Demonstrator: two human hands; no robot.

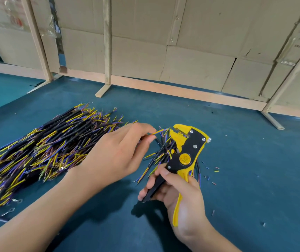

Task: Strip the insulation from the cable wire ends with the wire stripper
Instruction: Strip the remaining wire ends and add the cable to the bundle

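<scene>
My right hand [178, 193] grips the handles of a yellow and black wire stripper [185, 151], jaws pointing up and left. My left hand [122, 153] pinches a yellow wire end [159, 132] of a black cable, its tip reaching toward the stripper's jaws. A small bunch of black cables [161, 155] with yellow and blue wire ends lies under and behind the stripper. A big pile of the same short cables [42, 148] covers the table to the left.
The work surface is a blue-green mat [245, 142]. Small cut bits of insulation [216, 170] lie scattered right of the stripper. Cardboard panels on wooden frames [107, 51] stand along the back, their feet resting on the mat.
</scene>
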